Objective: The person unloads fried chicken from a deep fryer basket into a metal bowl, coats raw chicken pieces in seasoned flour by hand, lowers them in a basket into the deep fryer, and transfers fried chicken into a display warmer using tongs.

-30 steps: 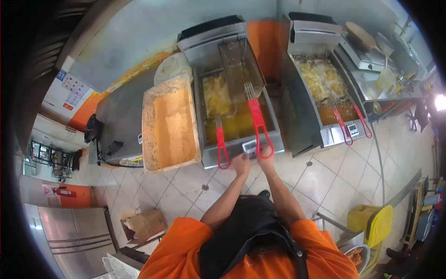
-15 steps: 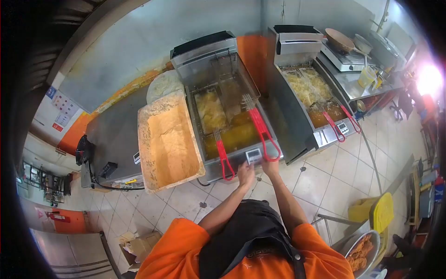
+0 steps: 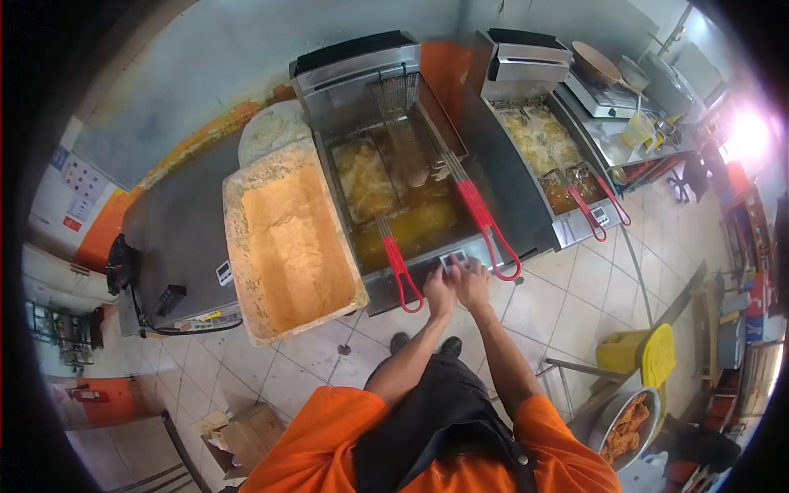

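Note:
At the front edge of the near deep fryer (image 3: 394,275) is a small digital timer (image 3: 453,260) with a pale screen. My left hand (image 3: 440,294) is closed at its lower left edge, fingers curled. My right hand (image 3: 472,284) grips its right side, the fingers reaching around it. The two hands almost touch. Left of them hangs a fryer basket with a red handle (image 3: 399,267); another red handle (image 3: 486,215) stands to the right. Under the left basket, food (image 3: 362,177) sits in the oil.
A large tub of orange-tinted flour (image 3: 292,238) stands left of the fryer. A second fryer (image 3: 542,148) bubbles at the right, beside a gas burner (image 3: 604,100). A bowl of fried chicken (image 3: 629,427) and a yellow bin (image 3: 629,353) are at the lower right.
My hands have drawn closer together and closed in on the timer. The head view has shifted, so the fryers and tub appear higher and the floor shows more.

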A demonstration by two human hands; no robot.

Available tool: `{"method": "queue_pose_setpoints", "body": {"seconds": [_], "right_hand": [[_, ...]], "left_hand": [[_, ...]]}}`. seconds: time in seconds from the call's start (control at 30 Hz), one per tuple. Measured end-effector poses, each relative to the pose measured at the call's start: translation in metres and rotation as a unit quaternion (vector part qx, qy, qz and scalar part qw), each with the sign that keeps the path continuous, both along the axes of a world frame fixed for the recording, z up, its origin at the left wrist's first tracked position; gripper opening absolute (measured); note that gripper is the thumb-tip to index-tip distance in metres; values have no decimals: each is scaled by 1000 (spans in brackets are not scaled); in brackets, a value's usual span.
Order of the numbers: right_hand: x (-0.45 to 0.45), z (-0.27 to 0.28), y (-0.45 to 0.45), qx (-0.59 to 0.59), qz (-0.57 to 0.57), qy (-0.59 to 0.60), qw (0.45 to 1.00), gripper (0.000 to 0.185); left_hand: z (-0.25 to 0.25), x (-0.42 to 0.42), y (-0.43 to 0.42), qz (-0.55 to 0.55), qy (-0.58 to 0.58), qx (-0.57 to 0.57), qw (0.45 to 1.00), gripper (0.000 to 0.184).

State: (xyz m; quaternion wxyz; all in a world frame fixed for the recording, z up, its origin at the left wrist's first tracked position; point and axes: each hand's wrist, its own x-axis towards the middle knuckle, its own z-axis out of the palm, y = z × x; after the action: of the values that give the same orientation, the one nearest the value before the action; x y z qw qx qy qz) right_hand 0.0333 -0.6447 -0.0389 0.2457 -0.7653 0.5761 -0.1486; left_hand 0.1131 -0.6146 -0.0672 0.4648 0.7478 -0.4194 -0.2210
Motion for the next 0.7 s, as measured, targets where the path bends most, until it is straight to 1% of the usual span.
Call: {"method": "queue_pose_setpoints", "body": {"seconds": [0.03,0.07,0.13,0.2,0.27,0.3,0.33,0.37,0.4,0.43,0.47,0.53,0.57,0.6,0.63,0.67,0.7], "right_hand": [[-2,-3,-1,-44,32,12,998,34],[-4,-7,0,-41,34,18,998,34],[-7,-14,-2,-90,74,59,991,33],[-10,-21,-6,-82,93,45,991,32],[-6,-7,-6,-55,82,20,995,32],[-9,-14,-6,-81,81,19,993,33],[-10,-11,-3,-82,80,18,993,33],[-12,-8,1,-88,36,-31,995,33],[-15,-4,4,-95,-10,-81,992,34],[-15,20,13,-116,-54,-160,979,34],[-23,14,16,-122,-69,-158,977,34],[-59,-14,28,-83,-207,-176,959,21],[-83,-38,35,-106,-226,-116,961,10],[-98,-33,49,-10,-303,-156,940,11],[-116,-41,63,25,-337,-18,941,11],[-135,-58,77,79,-361,114,922,13],[-161,-83,104,76,-413,108,901,13]], "left_hand": [[-4,-3,0,20,38,-23,999,26],[-9,-4,1,22,45,-20,999,26],[-13,-4,1,21,43,-43,998,26],[-13,-6,3,31,50,-48,997,26],[-2,-5,1,40,52,-61,996,26],[3,-4,3,27,69,-38,997,29],[5,-4,5,12,86,-16,996,33],[3,-4,7,9,85,-16,996,33],[1,-6,12,13,69,-47,996,36],[-2,-10,17,13,55,-78,995,40],[-1,-11,26,-4,56,-80,995,40],[-4,0,51,-142,84,-49,985,46],[-17,12,61,-216,65,-3,974,47],[-12,25,65,-274,83,111,952,43],[-17,39,76,-292,218,97,926,37],[-40,56,83,-302,270,149,902,34],[-42,70,88,-301,298,173,889,32]]}}
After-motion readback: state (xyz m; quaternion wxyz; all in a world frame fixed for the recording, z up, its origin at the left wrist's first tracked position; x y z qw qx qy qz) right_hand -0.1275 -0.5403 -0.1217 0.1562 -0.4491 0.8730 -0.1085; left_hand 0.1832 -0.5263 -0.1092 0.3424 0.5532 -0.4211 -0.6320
